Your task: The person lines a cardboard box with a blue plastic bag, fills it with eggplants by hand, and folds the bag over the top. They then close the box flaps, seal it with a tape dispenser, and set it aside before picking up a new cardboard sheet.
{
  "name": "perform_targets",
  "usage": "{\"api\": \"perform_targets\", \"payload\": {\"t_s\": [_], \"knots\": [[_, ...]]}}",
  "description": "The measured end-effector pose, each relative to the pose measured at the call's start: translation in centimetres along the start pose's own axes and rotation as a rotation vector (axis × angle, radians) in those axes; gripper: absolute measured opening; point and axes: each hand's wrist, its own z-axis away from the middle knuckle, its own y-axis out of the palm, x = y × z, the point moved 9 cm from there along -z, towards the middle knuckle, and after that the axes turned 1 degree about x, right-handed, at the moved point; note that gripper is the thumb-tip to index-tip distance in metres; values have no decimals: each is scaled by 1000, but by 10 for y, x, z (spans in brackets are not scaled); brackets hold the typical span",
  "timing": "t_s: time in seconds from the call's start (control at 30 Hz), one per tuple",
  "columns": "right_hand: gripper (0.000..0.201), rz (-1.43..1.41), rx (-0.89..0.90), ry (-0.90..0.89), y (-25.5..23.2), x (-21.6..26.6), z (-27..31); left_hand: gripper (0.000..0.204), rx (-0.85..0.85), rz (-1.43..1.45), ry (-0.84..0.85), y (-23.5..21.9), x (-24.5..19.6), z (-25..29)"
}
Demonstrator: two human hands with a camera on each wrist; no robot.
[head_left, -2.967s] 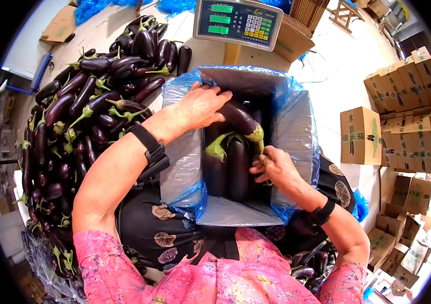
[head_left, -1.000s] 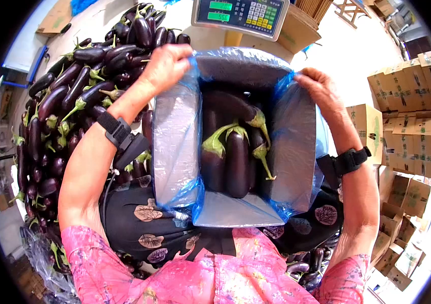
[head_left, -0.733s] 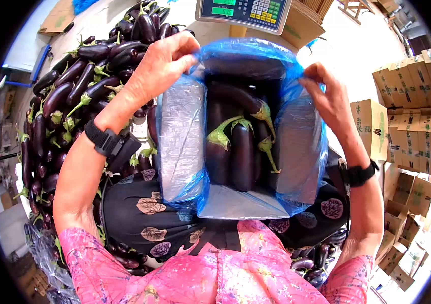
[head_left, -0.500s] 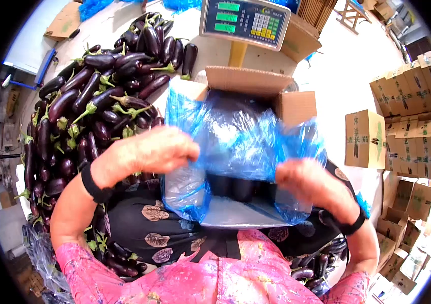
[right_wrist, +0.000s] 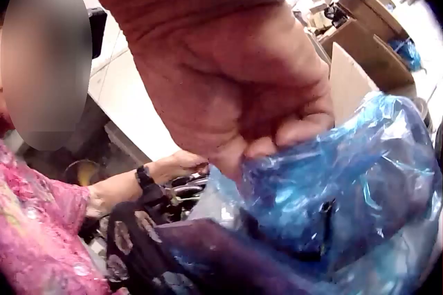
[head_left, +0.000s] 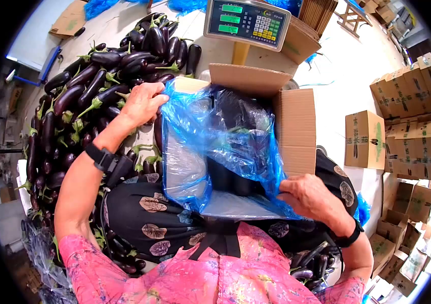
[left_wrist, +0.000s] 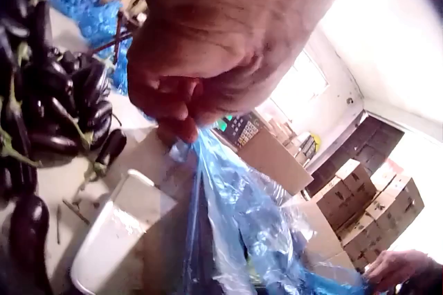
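A cardboard box (head_left: 296, 126) with its flaps up stands before the person, lined with a blue plastic bag (head_left: 190, 126). Dark eggplants (head_left: 225, 175) lie inside, partly veiled by the film drawn over them. My left hand (head_left: 142, 104) pinches the bag's edge beyond the box's left side; in the left wrist view the film hangs gathered from the fingertips (left_wrist: 181, 129). At the near right corner my right hand (head_left: 309, 197) grips another part of the bag, its fingers (right_wrist: 297, 129) curled on the film in the right wrist view.
A large heap of eggplants (head_left: 84, 96) spreads at the left. Behind the box stands a scale display (head_left: 246, 23). Printed cartons (head_left: 408, 86) are stacked at the right, with one carton (head_left: 365, 139) closer. More eggplants (head_left: 319, 266) lie by the person's lap.
Both hands left the eggplants and took the bag's edges. The film came off the far and right flaps and over the eggplants. Lately the left hand moved outward left, the right slightly nearer the body.
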Motion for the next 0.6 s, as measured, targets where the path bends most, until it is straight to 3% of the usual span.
{"api": "perform_targets", "payload": {"t_s": [0.03, 0.1, 0.17, 0.2, 0.23, 0.27, 0.3, 0.37, 0.4, 0.43, 0.5, 0.53, 0.57, 0.6], "knots": [[15, -171, -45, -66, -7, 16, 4, 16, 40, -43, 32, -2, -8, 10], [21, -105, -227, -121, -30, 29, 11, 9, 82, -162, 577, 15, -64, 44], [27, 19, -467, -246, -52, 43, 20, 7, 403, -370, 506, 54, -101, 95], [37, 37, -490, -227, -48, 36, 21, 7, 483, -462, 516, 68, -121, 115], [42, 12, -387, -127, -35, 21, 19, 7, 560, -553, 522, 79, -129, 128], [47, -13, -283, -27, -20, 6, 21, 16, 588, -446, 536, 83, -130, 131], [52, -40, -178, 76, -5, -6, 24, 22, 465, -331, 544, 71, -133, 125], [50, -101, -159, 105, 6, -12, 36, 36, 241, -101, 556, 43, -129, 114], [51, -147, -131, 130, 13, -17, 45, 62, 284, -44, 382, 42, -114, 112], [52, -191, -102, 152, 20, -19, 51, 66, 290, -120, 412, 46, -109, 121], [54, -607, 53, 267, 25, -23, 62, 75, 295, -280, 471, 55, -105, 141], [55, -571, 2, 236, 27, -23, 64, 85, 391, -417, 382, 65, -96, 150], [56, -535, -53, 204, 27, -22, 67, 91, 384, -478, 399, 71, -93, 158], [57, -401, 17, 213, 36, -19, 68, 79, 352, -556, 428, 74, -96, 162]]}}
